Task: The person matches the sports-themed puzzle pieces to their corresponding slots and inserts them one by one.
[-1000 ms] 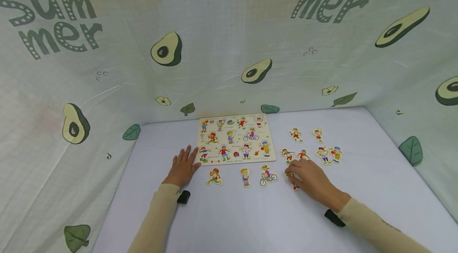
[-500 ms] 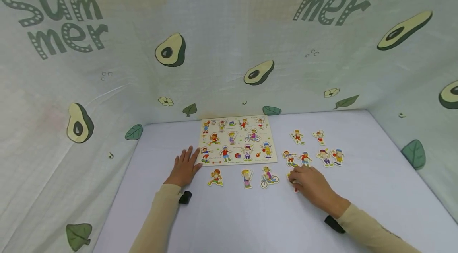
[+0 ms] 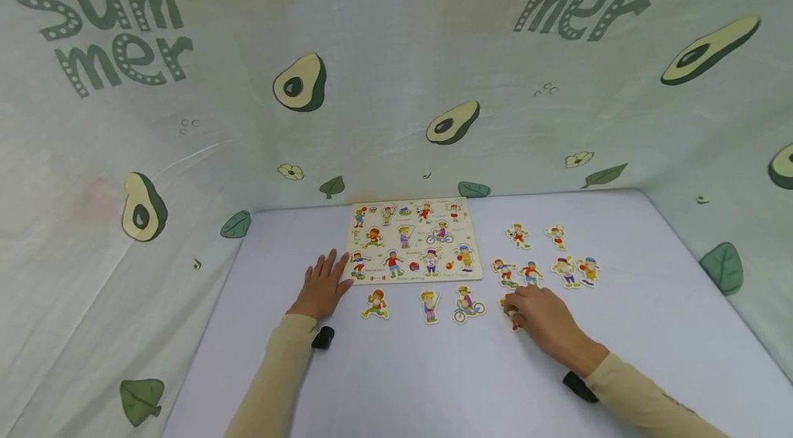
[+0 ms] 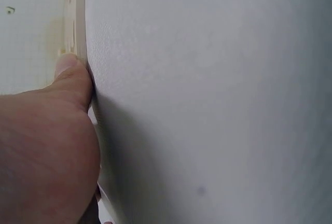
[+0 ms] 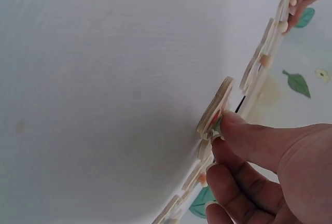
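A pale wooden puzzle board printed with sports figures lies at the back of the table. My left hand rests at its left side, fingers extended; in the left wrist view the thumb touches the board's edge. To the right of the board's front corner, my right hand pinches a small figure-shaped puzzle piece between thumb and index finger. In the head view that piece is mostly hidden under the fingers. The right wrist view has it edge-on, close to the tabletop.
In front of the board lie a runner piece, a golfer-like piece and a cyclist piece. Several more pieces lie right of it, among them a skateboarder and a footballer. A printed cloth stands behind the table.
My right hand has drawn back slightly, uncovering the two pieces just behind it, while its fingers stay on the pinched piece. The left hand stays put. The head view has shifted a little.
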Demonstrator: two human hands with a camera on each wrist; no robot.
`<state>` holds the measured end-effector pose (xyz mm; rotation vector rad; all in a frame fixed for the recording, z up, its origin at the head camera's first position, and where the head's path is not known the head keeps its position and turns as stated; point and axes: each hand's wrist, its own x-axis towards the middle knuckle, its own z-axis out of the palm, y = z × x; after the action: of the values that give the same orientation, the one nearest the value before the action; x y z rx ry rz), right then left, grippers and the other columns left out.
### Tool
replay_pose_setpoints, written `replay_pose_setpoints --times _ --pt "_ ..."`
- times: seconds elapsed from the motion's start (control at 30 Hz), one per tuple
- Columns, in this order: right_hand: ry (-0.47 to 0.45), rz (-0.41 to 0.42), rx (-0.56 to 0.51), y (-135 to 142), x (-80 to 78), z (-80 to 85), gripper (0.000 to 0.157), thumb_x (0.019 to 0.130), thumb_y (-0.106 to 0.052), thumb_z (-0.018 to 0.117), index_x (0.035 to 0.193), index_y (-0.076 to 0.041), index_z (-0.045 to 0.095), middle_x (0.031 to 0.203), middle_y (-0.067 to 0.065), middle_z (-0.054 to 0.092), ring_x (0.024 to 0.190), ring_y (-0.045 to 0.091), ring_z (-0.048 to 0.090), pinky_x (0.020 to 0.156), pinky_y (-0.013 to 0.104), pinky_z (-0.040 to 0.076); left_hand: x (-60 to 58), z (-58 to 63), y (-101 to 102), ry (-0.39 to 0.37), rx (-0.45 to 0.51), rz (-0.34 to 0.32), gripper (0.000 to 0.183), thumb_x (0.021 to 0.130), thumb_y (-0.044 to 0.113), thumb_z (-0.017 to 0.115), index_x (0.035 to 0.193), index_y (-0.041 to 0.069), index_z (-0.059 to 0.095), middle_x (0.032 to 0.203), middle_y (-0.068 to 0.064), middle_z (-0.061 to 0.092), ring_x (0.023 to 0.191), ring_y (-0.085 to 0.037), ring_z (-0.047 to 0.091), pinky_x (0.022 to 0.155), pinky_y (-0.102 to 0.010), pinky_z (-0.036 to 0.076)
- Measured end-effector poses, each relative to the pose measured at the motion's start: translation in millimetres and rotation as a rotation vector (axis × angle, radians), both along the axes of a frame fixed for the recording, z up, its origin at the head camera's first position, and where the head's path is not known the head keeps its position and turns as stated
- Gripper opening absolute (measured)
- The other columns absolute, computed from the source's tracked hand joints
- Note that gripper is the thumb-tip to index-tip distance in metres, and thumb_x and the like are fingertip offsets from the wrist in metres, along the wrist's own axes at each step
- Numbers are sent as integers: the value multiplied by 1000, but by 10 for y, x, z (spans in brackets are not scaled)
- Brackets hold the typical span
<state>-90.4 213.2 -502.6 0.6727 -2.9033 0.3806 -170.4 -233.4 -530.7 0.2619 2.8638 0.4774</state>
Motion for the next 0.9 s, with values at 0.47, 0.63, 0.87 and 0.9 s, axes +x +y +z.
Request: replay_pose_setpoints --times 0.47,0.63,0.87,0.9 --pt "46 28 -20 -81 -159 100 24 79 1 89 94 -12 76 92 -1 72 89 24 68 81 45 58 -7 37 27 -21 -29 22 67 114 36 47 170 11 21 176 -22 8 162 -47 4 128 -66 5" --pt "45 27 -46 -165 -290 183 23 81 -1 90 96 -12 76 95 0 73 88 22 66 78 44 56 -3 81 38 -28 -26 14 65 114 34 48 169 9 23 176 -23 10 161 -49 6 128 -68 6" --pt "58 56 -60 -347 -481 270 23 81 -2 90 97 -12 77 90 -3 71 83 18 62 72 37 54 35 142 59 -22 -37 22 65 114 34 49 169 8 25 175 -24 12 161 -49 8 128 -67 8" --pt "60 63 -63 -380 -506 285 23 82 -2 90 97 -12 77 90 -3 70 82 18 62 72 37 54 38 144 58 -24 -40 22 66 114 34 49 169 8 25 176 -24 12 161 -48 7 128 -67 8"
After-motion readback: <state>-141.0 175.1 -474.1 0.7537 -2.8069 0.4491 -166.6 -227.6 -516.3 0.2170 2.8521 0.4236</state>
